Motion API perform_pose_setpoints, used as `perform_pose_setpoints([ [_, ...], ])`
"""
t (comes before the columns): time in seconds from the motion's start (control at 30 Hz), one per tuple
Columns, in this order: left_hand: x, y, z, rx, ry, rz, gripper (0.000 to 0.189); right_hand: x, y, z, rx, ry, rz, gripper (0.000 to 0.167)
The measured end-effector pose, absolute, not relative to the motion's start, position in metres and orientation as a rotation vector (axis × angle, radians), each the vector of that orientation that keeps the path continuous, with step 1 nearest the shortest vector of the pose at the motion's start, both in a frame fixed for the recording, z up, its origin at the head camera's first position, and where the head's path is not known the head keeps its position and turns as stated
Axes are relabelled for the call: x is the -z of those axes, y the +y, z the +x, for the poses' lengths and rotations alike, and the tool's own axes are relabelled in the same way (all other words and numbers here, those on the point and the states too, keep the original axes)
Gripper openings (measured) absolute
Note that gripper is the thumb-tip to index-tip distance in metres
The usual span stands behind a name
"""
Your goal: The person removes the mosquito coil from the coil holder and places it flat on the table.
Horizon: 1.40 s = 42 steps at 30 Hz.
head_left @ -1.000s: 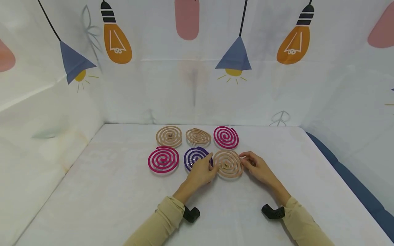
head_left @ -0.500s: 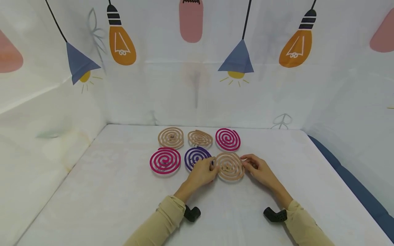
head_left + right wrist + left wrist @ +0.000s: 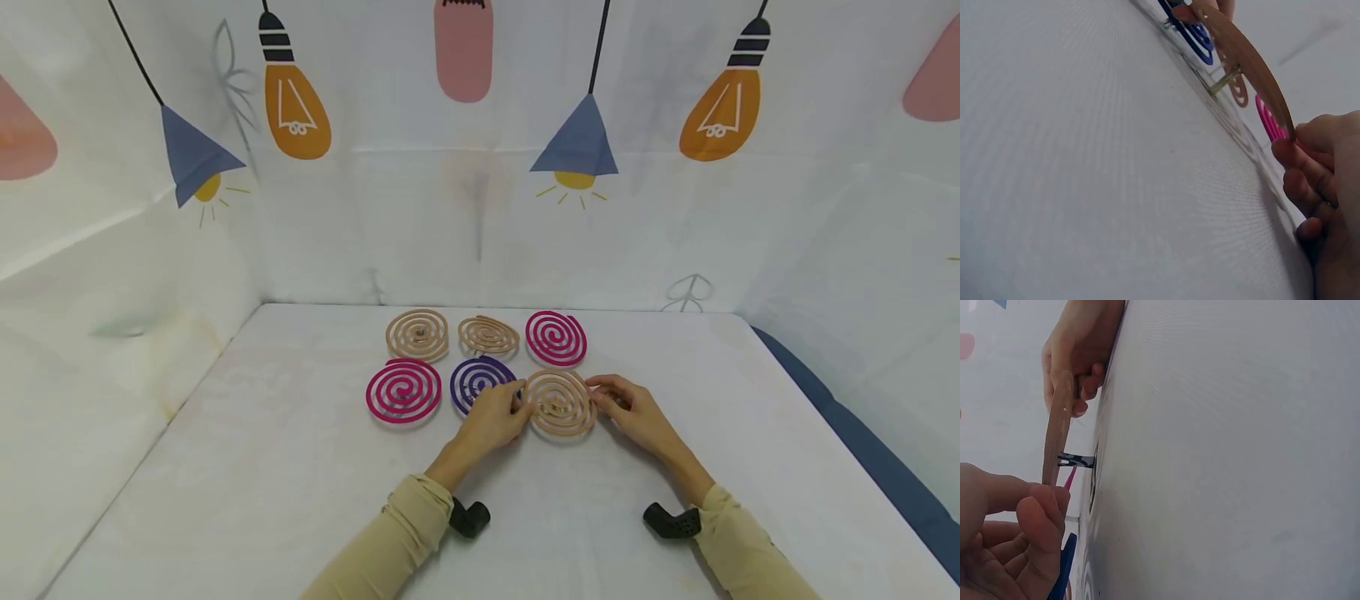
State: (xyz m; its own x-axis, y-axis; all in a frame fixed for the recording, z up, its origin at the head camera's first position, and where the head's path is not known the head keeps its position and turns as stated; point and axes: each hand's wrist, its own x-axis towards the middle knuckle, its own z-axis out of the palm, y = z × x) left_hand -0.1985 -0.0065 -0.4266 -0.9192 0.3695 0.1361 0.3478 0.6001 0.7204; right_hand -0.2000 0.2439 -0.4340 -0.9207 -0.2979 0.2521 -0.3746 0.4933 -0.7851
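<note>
A tan mosquito coil point(image 3: 561, 402) sits level at the front right of two rows of coils. My left hand point(image 3: 491, 423) pinches its left edge between thumb and fingers, and my right hand point(image 3: 630, 414) pinches the right edge. In the left wrist view, a small metal stand point(image 3: 1077, 460) shows under the coil, between it and the table. The right wrist view shows the coil point(image 3: 1254, 65) from below, raised off the tabletop on that stand. A purple coil point(image 3: 471, 385) lies directly left of it, partly hidden behind my left hand.
A magenta coil point(image 3: 403, 391) is at the front left. Behind stand a tan coil point(image 3: 417, 335), a tilted tan coil point(image 3: 488, 334) and another magenta coil point(image 3: 556, 338). The white table point(image 3: 262, 467) meets a printed cloth wall point(image 3: 420, 225) at the back.
The head view has shifted slightly. Both hands stay at the edges of the tan coil, and the coils keep their places.
</note>
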Motion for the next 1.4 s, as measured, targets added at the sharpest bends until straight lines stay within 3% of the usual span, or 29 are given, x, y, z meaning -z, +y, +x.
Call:
perform_pose_setpoints([
  [0.33,0.427,-0.007,-0.199,-1.284,2.787,0.641,0.049,0.463,0.257,-0.215,-1.429,-2.589,0.581,0.028],
  [1.4,0.428,-0.005,-0.2,-1.288,2.841,0.697,0.043,0.463,0.258,-0.215,-1.489,-2.52,0.657,0.031],
])
